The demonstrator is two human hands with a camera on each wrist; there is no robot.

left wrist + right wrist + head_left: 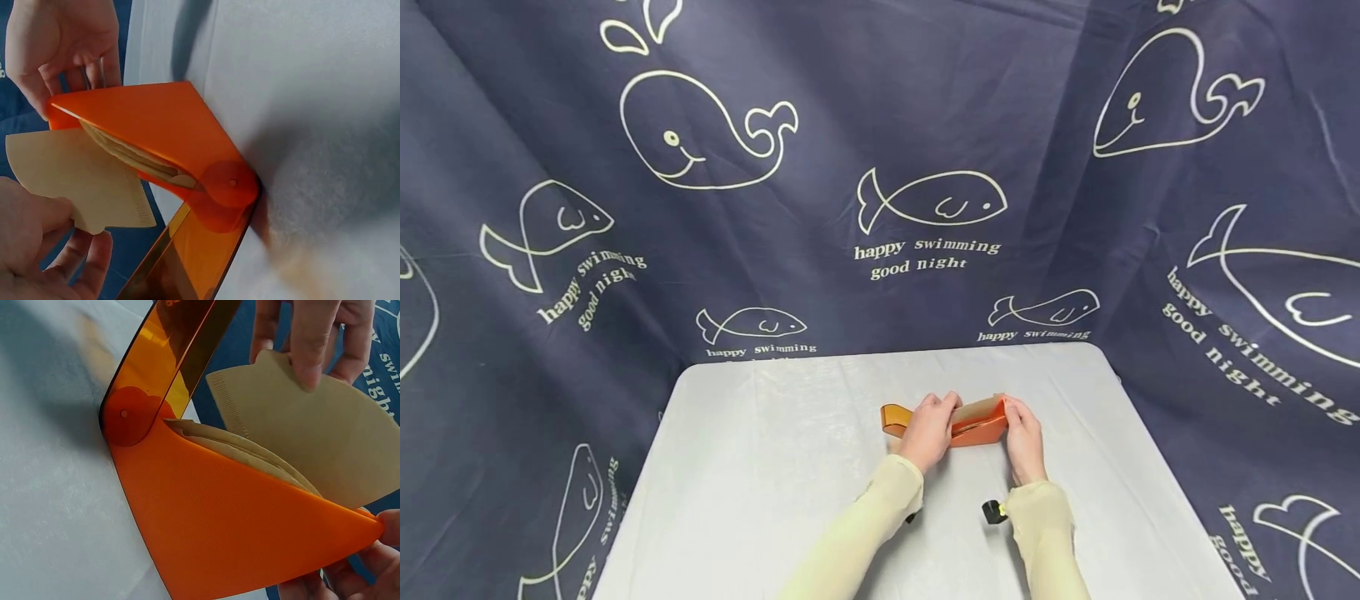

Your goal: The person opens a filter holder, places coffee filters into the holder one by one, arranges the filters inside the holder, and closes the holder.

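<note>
An orange coffee filter case (981, 435) stands on the table, its translucent amber lid (169, 356) swung open to the left on a round hinge (232, 182). Several tan paper filters (250, 453) are stacked inside. My left hand (928, 430) pinches one coffee filter (81, 178) between thumb and fingers. That filter is mostly out of the case, beside its open mouth, with its crimped seam edge toward the hinge. At the case's pointed right end, my right hand (1025, 440) grips the rim, thumb at the tip and fingers below, as the right wrist view (369, 562) shows.
A white-covered table (760, 467) lies beneath both hands. Dark blue curtains (820, 100) with whale and fish drawings hang behind it and at both sides. A small black device (994, 512) sits at the right wrist.
</note>
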